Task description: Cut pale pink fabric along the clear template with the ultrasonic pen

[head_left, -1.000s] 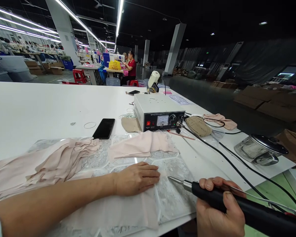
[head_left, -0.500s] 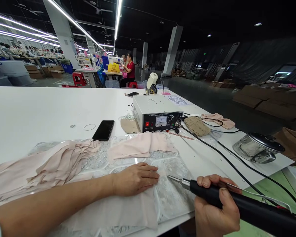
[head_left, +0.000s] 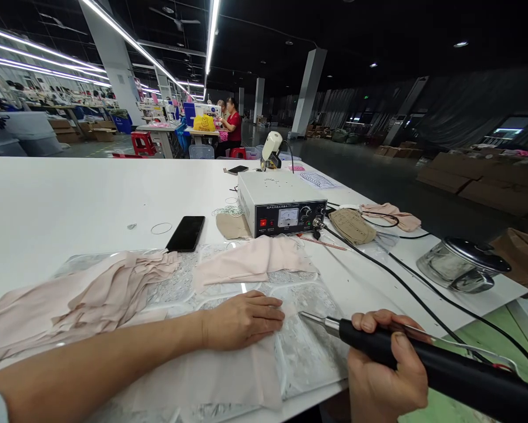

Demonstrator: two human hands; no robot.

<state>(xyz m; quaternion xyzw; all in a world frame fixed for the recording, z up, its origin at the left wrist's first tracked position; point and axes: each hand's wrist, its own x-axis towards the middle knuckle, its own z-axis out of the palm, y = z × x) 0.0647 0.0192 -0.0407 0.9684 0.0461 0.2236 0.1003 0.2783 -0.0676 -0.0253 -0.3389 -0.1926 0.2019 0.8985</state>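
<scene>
My left hand [head_left: 246, 320] lies flat, fingers stretched out, on a pale pink fabric piece [head_left: 228, 376] spread over a clear-topped mat [head_left: 312, 358]. In my right hand [head_left: 389, 364] is a black ultrasonic cutter [head_left: 378, 346], gripped around its thick handle. Its metal tip points left, just past the left fingertips, near the fabric's right edge; whether it touches anything I cannot tell. Left of the mat's middle is a loose stack of pink fabric pieces [head_left: 109, 288]. Another folded pink piece [head_left: 250, 261] rests beyond my left hand.
A control box [head_left: 285, 202] stands behind the mat, its cable [head_left: 391, 273] running right. Nearby are a black phone [head_left: 185, 234], a brown cardboard template [head_left: 352, 225] and a lidded glass jug [head_left: 455, 267]. Farther back, a person in red [head_left: 232, 123] sits by a sewing machine.
The view has shifted very slightly. Both hands, the cutter and the fabric stay in the same places.
</scene>
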